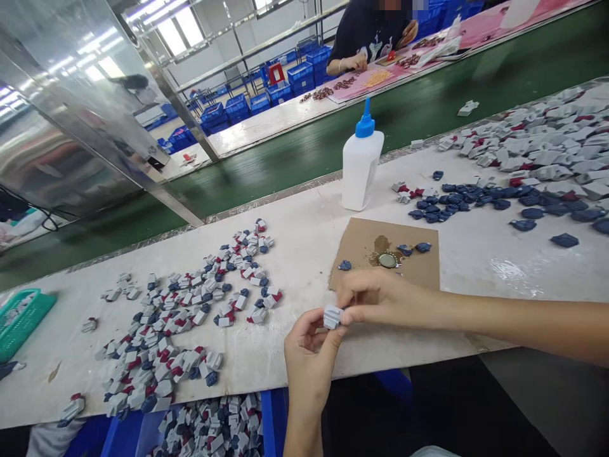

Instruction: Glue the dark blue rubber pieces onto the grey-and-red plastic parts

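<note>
The left hand (309, 355) and right hand (375, 298) together pinch a small grey piece (332, 316) just in front of the cardboard sheet (413, 270). Behind the sheet stands a plain white bottle (360, 166) with a blue tip, and a heap of pieces (190, 311) lies left of the sheet.

Left grip (309, 355): bare hand, slim fingers. Left forearm: bare and slender, uncovered down to the lower frame edge. Right grip (375, 298): bare hand, knuckles showing. Right forearm: bare, long, uncovered as far as the right frame edge. Pale fabric (431, 452) sliver at bottom edge; kind of garment cannot be told.
</note>
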### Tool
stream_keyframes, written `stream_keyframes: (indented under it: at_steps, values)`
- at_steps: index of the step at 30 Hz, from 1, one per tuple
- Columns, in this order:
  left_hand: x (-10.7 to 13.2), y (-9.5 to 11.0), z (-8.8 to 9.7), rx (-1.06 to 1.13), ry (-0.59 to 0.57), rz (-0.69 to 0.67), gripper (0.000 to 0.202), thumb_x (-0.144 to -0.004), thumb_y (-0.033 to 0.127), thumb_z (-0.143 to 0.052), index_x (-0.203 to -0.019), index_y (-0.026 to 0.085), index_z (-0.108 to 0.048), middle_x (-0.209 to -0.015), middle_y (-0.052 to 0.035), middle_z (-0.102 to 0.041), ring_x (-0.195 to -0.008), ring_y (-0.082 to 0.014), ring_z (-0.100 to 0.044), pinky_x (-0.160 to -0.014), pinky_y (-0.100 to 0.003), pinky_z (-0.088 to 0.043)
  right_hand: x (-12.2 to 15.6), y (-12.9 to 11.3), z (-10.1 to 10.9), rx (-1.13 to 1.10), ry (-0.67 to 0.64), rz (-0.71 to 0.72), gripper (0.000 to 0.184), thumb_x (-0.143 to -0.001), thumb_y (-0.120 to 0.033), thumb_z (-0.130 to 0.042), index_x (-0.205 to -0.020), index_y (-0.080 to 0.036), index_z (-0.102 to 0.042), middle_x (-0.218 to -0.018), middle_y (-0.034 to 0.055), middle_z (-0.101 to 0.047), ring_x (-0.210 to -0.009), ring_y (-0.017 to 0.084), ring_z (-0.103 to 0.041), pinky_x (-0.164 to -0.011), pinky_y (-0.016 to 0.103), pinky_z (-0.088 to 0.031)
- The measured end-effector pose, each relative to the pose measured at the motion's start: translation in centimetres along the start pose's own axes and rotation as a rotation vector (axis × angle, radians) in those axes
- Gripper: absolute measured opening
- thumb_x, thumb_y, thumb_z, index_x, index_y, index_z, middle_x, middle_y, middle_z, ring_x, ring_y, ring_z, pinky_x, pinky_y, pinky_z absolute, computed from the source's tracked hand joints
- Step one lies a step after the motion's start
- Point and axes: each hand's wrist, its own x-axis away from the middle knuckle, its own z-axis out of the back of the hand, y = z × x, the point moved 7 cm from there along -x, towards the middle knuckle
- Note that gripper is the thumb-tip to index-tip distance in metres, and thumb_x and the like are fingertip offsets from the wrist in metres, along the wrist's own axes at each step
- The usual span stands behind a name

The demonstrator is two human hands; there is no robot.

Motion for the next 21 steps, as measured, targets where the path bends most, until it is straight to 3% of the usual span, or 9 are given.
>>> stream_keyframes:
  at_steps: [4,7,11,14,17,19,21]
  values:
    - [0.5,0.4,0.6,-0.104,-0.037,-0.028,0.017,-0.066,0.023,-0.075,-0.082,0.017,-0.072,-0.082,-0.0043,-0.071,-0.066,-0.0136,-0.064,-0.059,-0.021,-0.052,-2.2,-0.8,-2.1,-0.318,0.052,-0.011,0.062,-0.089,-0.066,-0.03,-0.081,-0.014,-0.064,-0.081,0.0067,-0.063,-0.079,0.015,-0.058,-0.074,0.029,-0.047]
    - [1.3,0.2,0.7,-0.156,-0.023,-0.065,0.017,-0.069,0.024,-0.073,-0.084,0.018,-0.072,-0.084,-0.0052,-0.072,-0.069,-0.0152,-0.066,-0.064,-0.024,-0.054,-2.5,-0.8,-3.9,-0.473,0.108,-0.047,0.067,-0.088,-0.07,-0.028,-0.067,-0.015,-0.06,-0.067,0.0042,-0.059,-0.066,0.013,-0.056,-0.068,0.027,-0.046]
    - [1.1,0.1,1.0,-0.214,-0.053,-0.085,0.018,-0.073,0.024,-0.069,-0.09,0.018,-0.072,-0.091,-0.0077,-0.072,-0.081,-0.0189,-0.067,-0.072,-0.027,-0.055,-2.4,-0.1,-5.0,-0.439,0.193,-0.015,0.065,-0.089,-0.068,-0.025,-0.067,-0.017,-0.057,-0.065,0.003,-0.056,-0.064,0.013,-0.053,-0.068,0.028,-0.046]
    - [-0.5,0.3,2.2,-0.397,-0.101,-0.137,0.02,-0.078,0.028,-0.063,-0.093,0.017,-0.07,-0.095,-0.0099,-0.07,-0.085,-0.0218,-0.065,-0.073,-0.033,-0.055,-3.2,0.2,-4.6,-0.346,0.208,0.033,0.071,-0.089,-0.07,-0.016,-0.087,-0.017,-0.064,-0.08,0.0064,-0.062,-0.077,0.017,-0.056,-0.074,0.032,-0.047]
    - [-2.1,2.0,5.3,-0.914,0.13,-0.401,0.033,-0.083,0.031,-0.056,-0.107,0.011,-0.065,-0.1,-0.0162,-0.066,-0.09,-0.0288,-0.061,-0.077,-0.045,-0.053,-2.7,0.2,0.0,-0.252,0.396,0.098,0.068,-0.09,-0.069,-0.018,-0.108,-0.021,-0.062,-0.097,0.0079,-0.063,-0.091,0.02,-0.057,-0.084,0.036,-0.046]
    - [-2.3,3.3,6.6,-1.259,0.306,-0.615,0.046,-0.083,0.031,-0.055,-0.122,0.005,-0.056,-0.112,-0.0235,-0.06,-0.103,-0.0365,-0.055,-0.084,-0.053,-0.048,0.1,0.9,5.7,-0.08,0.639,0.098,0.06,-0.09,-0.067,-0.024,-0.11,-0.025,-0.062,-0.1,0.007,-0.064,-0.092,0.02,-0.058,-0.086,0.037,-0.046]
    - [-2.3,4.3,6.8,-1.448,0.392,-0.806,0.057,-0.082,0.029,-0.058,-0.132,0.005,-0.046,-0.125,-0.0278,-0.05,-0.114,-0.0413,-0.047,-0.089,-0.056,-0.043,4.7,2.6,11.9,0.212,0.876,-0.01,0.054,-0.087,-0.069,-0.032,-0.105,-0.028,-0.063,-0.101,0.0074,-0.065,-0.094,0.022,-0.059,-0.084,0.039,-0.046]
